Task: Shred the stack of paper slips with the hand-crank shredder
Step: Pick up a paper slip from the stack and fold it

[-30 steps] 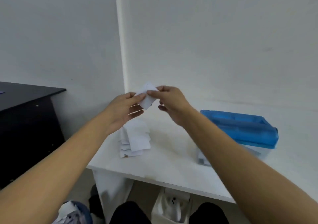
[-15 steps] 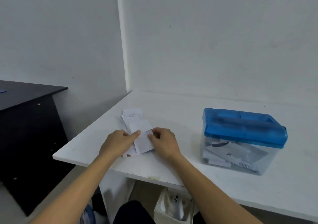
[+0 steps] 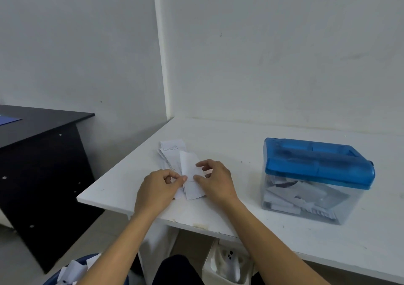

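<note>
Head view, looking down at a white table (image 3: pixel 240 144) set into a wall corner.

Stack of slips (image 3: pixel 171 151) lay on the table's left part, fanned loosely, its far end toward the wall and its near end under my view of the hands. Some printing showed on the far slips; I could not read it.

Left hand (image 3: pixel 157 188) rested on the near left of the stack, thumb and forefinger pinched together on the left edge of the top slip (image 3: pixel 189 171). The other fingers were curled under.

Right hand (image 3: pixel 216 182) sat just right of that slip, thumb and bent forefinger closed on its right edge. Both hands gripped the same slip, which lay slightly lifted and skewed across the stack.

Shredder (image 3: pixel 317 175) stood upright on the table well to the right of the hands, untouched: blue lid on a clear bin, cut paper visible inside.

Black desk (image 3: pixel 43 127) at far left. Blue tub (image 3: pixel 72 269) holding paper scraps on the floor, near left. White container (image 3: pixel 225 262) under the table's near edge.
</note>
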Available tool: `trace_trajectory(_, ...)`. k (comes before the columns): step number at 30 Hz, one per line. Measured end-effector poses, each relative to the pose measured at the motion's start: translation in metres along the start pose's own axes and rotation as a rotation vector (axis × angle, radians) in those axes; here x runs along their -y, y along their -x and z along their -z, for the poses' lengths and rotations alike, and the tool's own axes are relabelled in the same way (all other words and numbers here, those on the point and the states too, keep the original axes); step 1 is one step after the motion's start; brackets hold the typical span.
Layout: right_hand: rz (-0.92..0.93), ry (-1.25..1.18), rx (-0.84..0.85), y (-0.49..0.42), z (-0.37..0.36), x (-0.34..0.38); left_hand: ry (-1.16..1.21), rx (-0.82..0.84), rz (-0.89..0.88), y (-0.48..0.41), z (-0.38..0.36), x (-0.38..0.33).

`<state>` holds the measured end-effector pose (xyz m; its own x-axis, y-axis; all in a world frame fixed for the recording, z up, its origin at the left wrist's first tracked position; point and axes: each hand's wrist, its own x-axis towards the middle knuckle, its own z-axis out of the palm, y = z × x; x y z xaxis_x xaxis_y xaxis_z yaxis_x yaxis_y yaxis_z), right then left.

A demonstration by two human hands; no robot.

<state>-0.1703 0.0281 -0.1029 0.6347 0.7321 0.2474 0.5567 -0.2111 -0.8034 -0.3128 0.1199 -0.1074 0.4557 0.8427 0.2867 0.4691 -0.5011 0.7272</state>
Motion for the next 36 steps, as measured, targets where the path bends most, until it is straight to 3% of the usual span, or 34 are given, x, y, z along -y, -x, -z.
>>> trace_trajectory(6, -0.051, -0.227, -0.046, -0.002, 0.011, -0.005, 0.01, -0.065, -0.061, -0.001, -0.003, 0.002)
trace_trajectory(10, -0.247, -0.467, -0.225, -0.006, 0.017, -0.008, -0.274, -0.01, -0.192, 0.0, -0.011, 0.005)
trace_trajectory(14, -0.353, -0.589, -0.225, -0.01, 0.023, -0.006, -0.396, 0.065, -0.231, 0.0, -0.014, 0.003)
trace_trajectory(19, -0.313, -0.485, -0.11, -0.02, 0.019, -0.003, -0.349, 0.104, -0.212, -0.001, -0.014, 0.004)
trace_trajectory(24, -0.298, -0.295, -0.013, -0.033, 0.007, 0.006, -0.305, 0.038, -0.245, -0.001, -0.013, 0.002)
trace_trajectory(30, -0.201, -0.083, -0.038, -0.023, -0.004, 0.01, -0.239, 0.015, -0.271, 0.002, -0.011, 0.0)
trace_trajectory(36, -0.134, -0.256, -0.113, -0.017, 0.005, 0.004, -0.161, 0.035, -0.184, 0.005, -0.011, 0.002)
